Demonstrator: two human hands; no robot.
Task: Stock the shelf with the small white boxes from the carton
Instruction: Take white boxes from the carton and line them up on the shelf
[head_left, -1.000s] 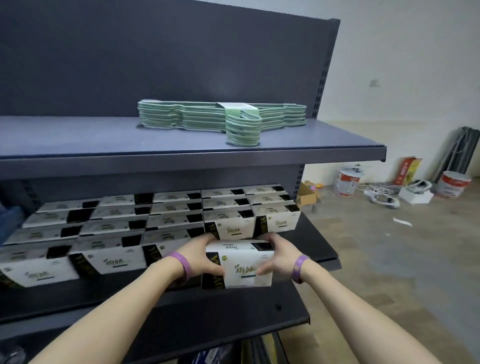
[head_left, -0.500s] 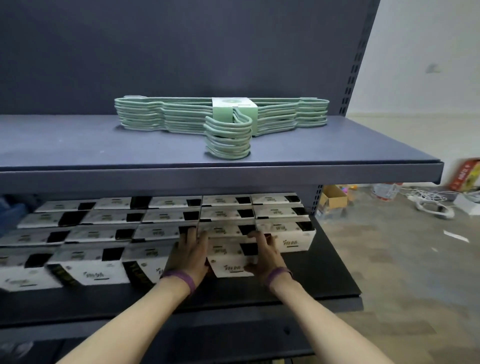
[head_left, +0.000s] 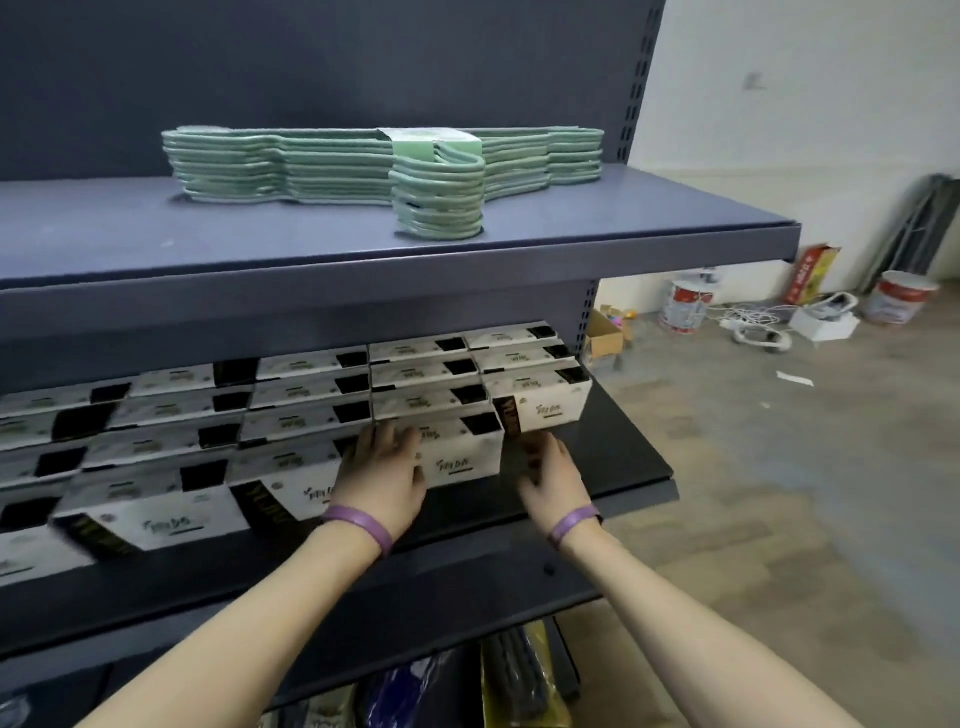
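seating a box into the front row

head view: the small white box (head_left: 457, 457) sits on the dark middle shelf (head_left: 623, 467), in the front row, just in front of the box behind it and left of the end box (head_left: 540, 402), which stands a row further back. the step in hand looks like squaring this box into line. to do it well, press evenly from both sides so the front face ends flush with its left neighbour (head_left: 301, 483), and avoid shoving the rows behind out of order. the left hand (head_left: 382, 480) lies flat, fingers spread, over the box's left edge and top, touching it rather than clamping. the right hand (head_left: 550, 475) is loosely curled at the box's right end; whether its fingertips touch the cardboard i cannot tell. neither hand carries anything. the carton is not in sight. green hangers (head_left: 384, 171) lie on the upper shelf (head_left: 156, 239), well clear.
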